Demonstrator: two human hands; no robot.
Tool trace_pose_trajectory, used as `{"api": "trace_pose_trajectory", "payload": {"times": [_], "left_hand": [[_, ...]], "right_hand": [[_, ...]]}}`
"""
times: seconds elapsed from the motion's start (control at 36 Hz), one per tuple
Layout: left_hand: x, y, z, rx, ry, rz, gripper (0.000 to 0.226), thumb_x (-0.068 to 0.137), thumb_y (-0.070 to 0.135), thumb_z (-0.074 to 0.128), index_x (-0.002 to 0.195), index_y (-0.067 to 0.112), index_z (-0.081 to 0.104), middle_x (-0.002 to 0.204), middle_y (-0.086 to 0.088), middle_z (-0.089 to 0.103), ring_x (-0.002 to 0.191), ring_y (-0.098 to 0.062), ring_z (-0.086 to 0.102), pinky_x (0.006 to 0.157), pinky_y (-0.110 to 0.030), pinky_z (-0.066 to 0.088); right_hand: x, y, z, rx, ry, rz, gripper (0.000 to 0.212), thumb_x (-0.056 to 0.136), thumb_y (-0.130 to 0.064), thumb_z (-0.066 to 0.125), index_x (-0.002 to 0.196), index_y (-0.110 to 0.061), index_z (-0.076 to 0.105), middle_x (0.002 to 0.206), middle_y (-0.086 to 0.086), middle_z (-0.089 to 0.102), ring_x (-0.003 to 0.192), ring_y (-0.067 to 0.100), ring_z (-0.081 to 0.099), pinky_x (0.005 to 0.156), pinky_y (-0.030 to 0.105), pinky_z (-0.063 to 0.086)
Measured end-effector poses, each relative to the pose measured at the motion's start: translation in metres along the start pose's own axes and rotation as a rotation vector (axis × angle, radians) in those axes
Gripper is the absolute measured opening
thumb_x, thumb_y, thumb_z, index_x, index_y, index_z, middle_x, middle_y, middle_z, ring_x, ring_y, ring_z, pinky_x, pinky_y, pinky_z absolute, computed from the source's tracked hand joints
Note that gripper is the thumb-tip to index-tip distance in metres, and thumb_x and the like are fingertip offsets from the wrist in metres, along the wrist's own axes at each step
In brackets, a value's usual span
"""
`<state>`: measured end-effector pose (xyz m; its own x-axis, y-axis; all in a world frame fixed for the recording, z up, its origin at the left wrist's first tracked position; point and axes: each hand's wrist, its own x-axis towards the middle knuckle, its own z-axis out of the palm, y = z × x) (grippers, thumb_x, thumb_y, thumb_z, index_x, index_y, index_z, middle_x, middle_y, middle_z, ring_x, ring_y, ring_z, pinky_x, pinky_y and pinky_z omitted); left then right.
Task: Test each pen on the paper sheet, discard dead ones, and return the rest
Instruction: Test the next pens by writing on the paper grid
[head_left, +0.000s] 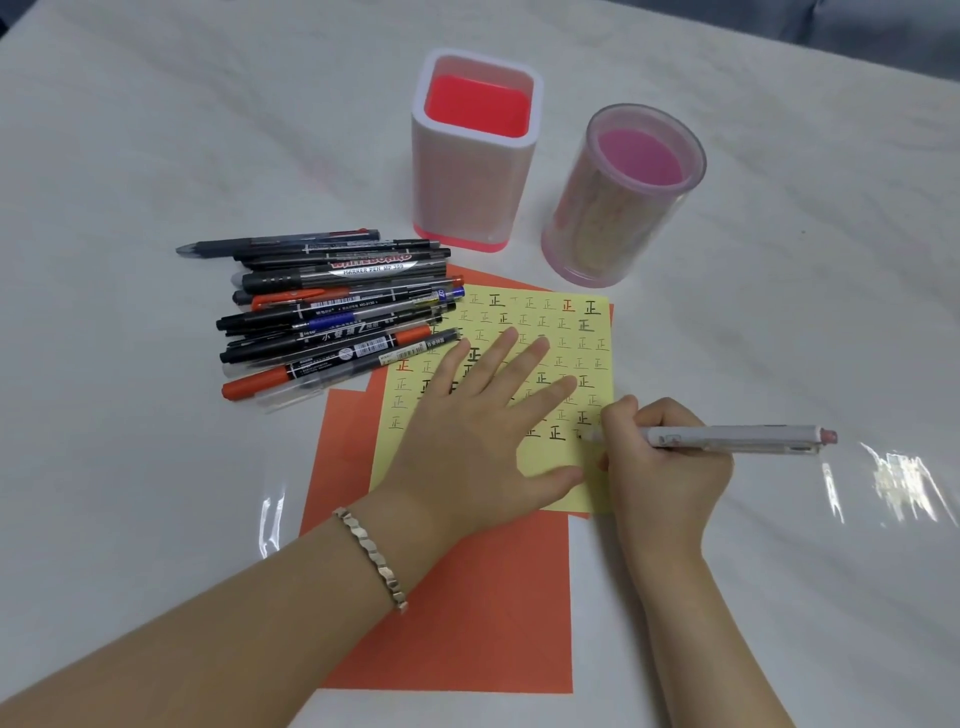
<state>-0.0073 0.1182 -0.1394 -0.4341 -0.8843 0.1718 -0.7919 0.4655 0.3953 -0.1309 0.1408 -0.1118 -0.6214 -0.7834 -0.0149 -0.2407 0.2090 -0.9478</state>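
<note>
A yellow paper sheet (545, 322) covered with small written marks lies on orange sheets (483, 613). My left hand (478, 415) rests flat on the yellow sheet with its fingers spread. My right hand (665, 462) grips a pale pink pen (737, 439), its tip touching the sheet near the lower right edge. A pile of several black, orange and blue pens and markers (332, 312) lies to the left of the sheet.
Two holders stand behind the sheet: a square white one with a red inside (478, 150) and a round clear pink one (618, 202). Neither shows any pens. A white cloth under clear film (831, 338) covers the table.
</note>
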Motion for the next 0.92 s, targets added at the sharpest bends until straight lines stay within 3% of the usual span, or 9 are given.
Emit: {"api": "trace_pose_trajectory", "payload": {"times": [0.22, 0.5, 0.64, 0.75, 0.92], "left_hand": [[0.0000, 0.0000, 0.0000, -0.001, -0.002, -0.004, 0.067, 0.072, 0.070, 0.040, 0.128, 0.036, 0.053, 0.145, 0.002, 0.040, 0.138, -0.018, 0.029, 0.110, -0.045, 0.015], [0.0003, -0.0003, 0.0000, 0.004, -0.008, -0.005, 0.068, 0.071, 0.071, 0.039, 0.128, 0.036, 0.053, 0.145, 0.002, 0.040, 0.138, -0.018, 0.029, 0.110, -0.045, 0.014], [0.0004, 0.0001, -0.0001, -0.006, 0.004, -0.002, 0.067, 0.071, 0.070, 0.041, 0.128, 0.035, 0.053, 0.145, 0.002, 0.041, 0.138, -0.018, 0.030, 0.109, -0.046, 0.015], [0.0001, -0.0004, 0.0000, -0.004, 0.011, 0.002, 0.067, 0.071, 0.069, 0.042, 0.127, 0.035, 0.054, 0.144, 0.002, 0.041, 0.138, -0.019, 0.030, 0.110, -0.046, 0.015], [0.0003, -0.0005, 0.0013, -0.004, 0.018, 0.001, 0.066, 0.071, 0.069, 0.042, 0.127, 0.035, 0.055, 0.144, 0.002, 0.042, 0.137, -0.018, 0.031, 0.110, -0.046, 0.016]], "right_hand": [[0.0003, 0.0000, -0.0007, 0.031, 0.017, 0.016, 0.031, 0.069, -0.015, 0.057, 0.052, 0.003, 0.038, 0.054, 0.032, 0.048, 0.047, 0.017, 0.041, 0.045, 0.018, 0.033], [0.0002, 0.0006, -0.0003, 0.029, 0.027, 0.007, 0.032, 0.068, -0.016, 0.056, 0.056, 0.010, 0.041, 0.056, 0.035, 0.047, 0.046, 0.018, 0.039, 0.044, 0.019, 0.031], [0.0012, 0.0000, 0.0002, 0.064, 0.011, 0.009, 0.031, 0.067, -0.017, 0.056, 0.052, 0.005, 0.042, 0.047, 0.017, 0.050, 0.044, 0.013, 0.041, 0.044, 0.015, 0.033], [0.0000, -0.0009, 0.0010, 0.058, 0.003, -0.005, 0.031, 0.069, -0.015, 0.057, 0.055, 0.009, 0.043, 0.052, 0.027, 0.051, 0.044, 0.012, 0.042, 0.045, 0.014, 0.033], [0.0012, 0.0001, 0.0002, 0.065, 0.006, 0.004, 0.032, 0.072, -0.009, 0.059, 0.054, 0.010, 0.041, 0.047, 0.015, 0.050, 0.039, 0.007, 0.039, 0.043, 0.012, 0.032]]}}
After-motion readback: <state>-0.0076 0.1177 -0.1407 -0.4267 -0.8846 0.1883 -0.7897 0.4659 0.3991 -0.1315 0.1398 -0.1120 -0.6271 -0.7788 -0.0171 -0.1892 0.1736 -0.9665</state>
